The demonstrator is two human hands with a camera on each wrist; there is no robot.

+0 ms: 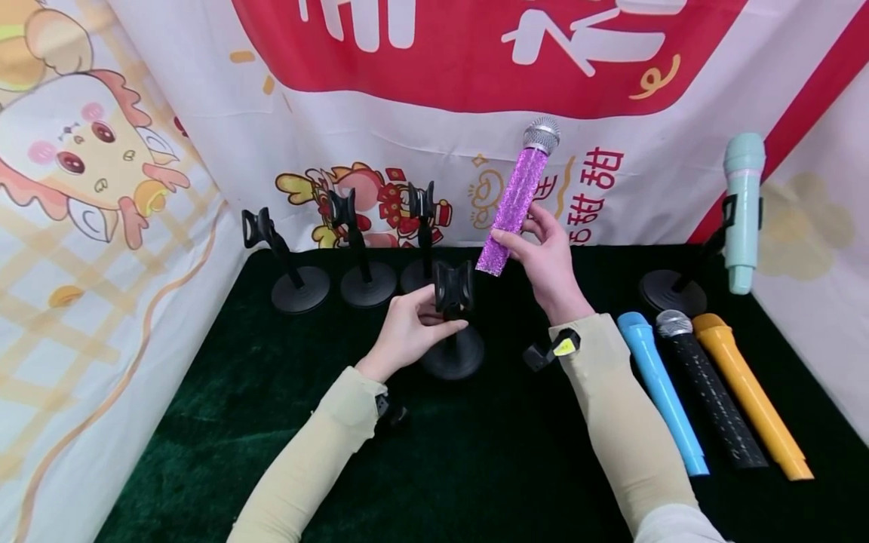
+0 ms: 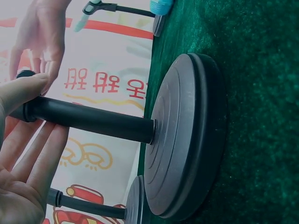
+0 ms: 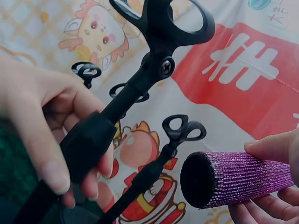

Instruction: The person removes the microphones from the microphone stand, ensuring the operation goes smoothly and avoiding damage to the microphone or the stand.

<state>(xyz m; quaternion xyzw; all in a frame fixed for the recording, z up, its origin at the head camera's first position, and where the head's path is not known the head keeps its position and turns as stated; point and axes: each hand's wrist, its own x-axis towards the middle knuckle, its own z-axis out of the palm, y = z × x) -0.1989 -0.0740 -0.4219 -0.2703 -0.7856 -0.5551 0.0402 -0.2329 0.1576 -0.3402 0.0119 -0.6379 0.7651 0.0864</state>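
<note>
In the head view, the left hand (image 1: 403, 332) grips the pole of a black microphone stand (image 1: 456, 358), under its clip. The right hand (image 1: 548, 264) pinches a purple glitter microphone (image 1: 514, 202) near its lower end; it is in the air, tilted, with the silver mesh head up, to the right of this stand. Three more stands (image 1: 370, 285) are behind, at the left. At the right, a mint-green microphone (image 1: 743, 204) sits in the clip of another stand (image 1: 674, 292); near it lie a blue microphone (image 1: 665, 396), a black one (image 1: 713, 392) and an orange-yellow one (image 1: 753, 396).

In the left wrist view, thumb and fingers are around the pole, and the round base (image 2: 175, 140) stands on green cloth (image 2: 261, 121).

In the right wrist view, the hollow end of the purple microphone points toward the gripped stand, apart from it.
</note>
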